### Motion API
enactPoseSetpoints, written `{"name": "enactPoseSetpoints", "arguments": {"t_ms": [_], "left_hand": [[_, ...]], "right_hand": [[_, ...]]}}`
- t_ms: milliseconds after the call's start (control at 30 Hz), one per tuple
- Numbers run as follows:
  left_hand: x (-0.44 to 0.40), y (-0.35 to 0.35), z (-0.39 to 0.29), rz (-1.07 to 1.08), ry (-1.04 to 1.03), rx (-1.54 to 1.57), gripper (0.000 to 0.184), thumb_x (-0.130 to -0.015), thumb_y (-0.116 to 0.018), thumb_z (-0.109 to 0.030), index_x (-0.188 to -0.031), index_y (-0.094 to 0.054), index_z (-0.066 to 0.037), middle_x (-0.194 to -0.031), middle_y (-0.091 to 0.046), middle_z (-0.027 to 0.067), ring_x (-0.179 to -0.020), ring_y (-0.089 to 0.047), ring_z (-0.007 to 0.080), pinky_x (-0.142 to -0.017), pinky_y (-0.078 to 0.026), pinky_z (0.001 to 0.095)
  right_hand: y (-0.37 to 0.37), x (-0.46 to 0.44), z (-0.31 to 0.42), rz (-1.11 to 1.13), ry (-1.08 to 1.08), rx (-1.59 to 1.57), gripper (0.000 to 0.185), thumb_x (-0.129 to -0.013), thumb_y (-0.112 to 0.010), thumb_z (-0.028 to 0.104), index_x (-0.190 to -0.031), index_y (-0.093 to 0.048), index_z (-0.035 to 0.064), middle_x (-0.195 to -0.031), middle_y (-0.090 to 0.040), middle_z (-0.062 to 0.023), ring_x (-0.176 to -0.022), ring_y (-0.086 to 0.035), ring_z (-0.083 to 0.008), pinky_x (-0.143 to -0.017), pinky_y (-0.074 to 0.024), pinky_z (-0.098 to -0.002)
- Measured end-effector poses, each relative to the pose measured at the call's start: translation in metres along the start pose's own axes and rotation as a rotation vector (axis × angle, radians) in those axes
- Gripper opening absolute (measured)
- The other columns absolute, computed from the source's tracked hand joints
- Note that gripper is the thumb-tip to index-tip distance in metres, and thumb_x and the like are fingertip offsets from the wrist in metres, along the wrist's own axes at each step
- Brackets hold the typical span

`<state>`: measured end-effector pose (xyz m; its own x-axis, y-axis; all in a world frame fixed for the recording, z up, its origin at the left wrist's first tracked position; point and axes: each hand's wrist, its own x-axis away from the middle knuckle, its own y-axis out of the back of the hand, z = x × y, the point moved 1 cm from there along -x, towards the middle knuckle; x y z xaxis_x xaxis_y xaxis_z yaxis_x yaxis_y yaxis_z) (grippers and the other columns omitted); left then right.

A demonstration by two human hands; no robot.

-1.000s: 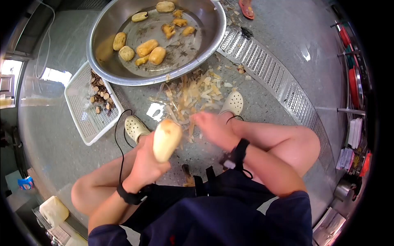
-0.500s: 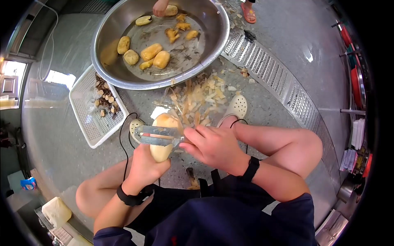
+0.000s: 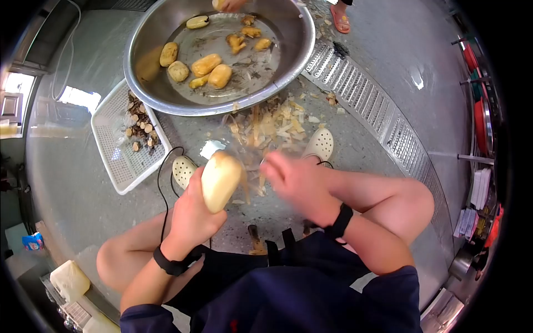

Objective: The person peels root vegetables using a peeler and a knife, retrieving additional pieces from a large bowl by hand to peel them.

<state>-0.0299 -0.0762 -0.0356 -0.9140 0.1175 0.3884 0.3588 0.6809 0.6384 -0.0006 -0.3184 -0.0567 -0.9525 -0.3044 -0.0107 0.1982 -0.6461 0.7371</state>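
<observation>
Upright in my left hand (image 3: 194,219) is a pale, largely peeled lotus root (image 3: 221,180), with a browner patch at its upper end. The fingers wrap round its lower part. My right hand (image 3: 294,180) is just to its right, fingers curled and smeared by motion. The peeler in it shows only as a grey blur (image 3: 249,157) between the hand and the root, apart from the root's skin as far as I can see. Beyond both hands, peelings (image 3: 277,125) lie scattered on the floor.
A large metal basin (image 3: 219,109) holds water and several unpeeled roots (image 3: 206,64). Another person's hand (image 3: 232,5) reaches over its far rim. To the left stands a white plastic basket (image 3: 114,161) with cut-off ends (image 3: 145,127). A drain grate (image 3: 366,89) curves along the right.
The peeler has come off the lotus root, and my right hand has swung slightly away to the right. The other person's hand has lifted a root at the basin's far side.
</observation>
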Motion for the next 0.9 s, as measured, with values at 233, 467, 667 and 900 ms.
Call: {"name": "enactPoseSetpoints", "arguments": {"t_ms": [233,467,667,900], "left_hand": [[0.008,-0.003,0.001,-0.022,-0.076,-0.138,0.078,-0.071,-0.073,-0.013,-0.140,-0.041,0.001,-0.113,-0.064,0.0282,-0.100,-0.066,0.0479,-0.084,-0.054,0.0527],[0.012,-0.001,-0.005,-0.102,-0.218,-0.150,0.078,-0.070,-0.074,-0.011,-0.141,-0.042,0.000,-0.112,-0.065,0.0230,-0.098,-0.067,0.0447,-0.078,-0.056,0.0498],[0.010,-0.004,0.010,-0.076,-0.169,-0.231,0.078,-0.074,-0.079,-0.013,-0.141,-0.042,0.003,-0.114,-0.065,0.0267,-0.101,-0.067,0.0463,-0.082,-0.056,0.0485],[0.012,-0.001,0.002,-0.174,-0.345,-0.294,0.078,-0.069,-0.075,-0.010,-0.138,-0.043,0.005,-0.110,-0.063,0.0223,-0.099,-0.067,0.0412,-0.075,-0.057,0.0472]], "right_hand": [[0.004,-0.004,0.005,0.070,0.203,0.294,0.027,-0.102,-0.058,0.037,-0.101,-0.061,0.0102,-0.074,-0.066,-0.0119,-0.064,-0.067,-0.0345,-0.057,-0.0519,-0.0455],[0.004,-0.009,-0.035,0.096,-0.303,-0.102,0.029,-0.102,-0.058,0.038,-0.100,-0.062,0.0086,-0.073,-0.067,-0.0125,-0.065,-0.066,-0.0377,-0.058,-0.0523,-0.0474],[0.015,0.004,0.040,0.086,0.145,0.149,0.026,-0.102,-0.059,0.036,-0.101,-0.062,0.0102,-0.078,-0.065,-0.0107,-0.064,-0.066,-0.0329,-0.056,-0.0508,-0.0442],[0.015,-0.009,-0.035,0.227,-0.284,0.151,0.023,-0.101,-0.060,0.029,-0.106,-0.064,0.0064,-0.083,-0.067,-0.0163,-0.075,-0.067,-0.0389,-0.069,-0.0524,-0.0476]]}}
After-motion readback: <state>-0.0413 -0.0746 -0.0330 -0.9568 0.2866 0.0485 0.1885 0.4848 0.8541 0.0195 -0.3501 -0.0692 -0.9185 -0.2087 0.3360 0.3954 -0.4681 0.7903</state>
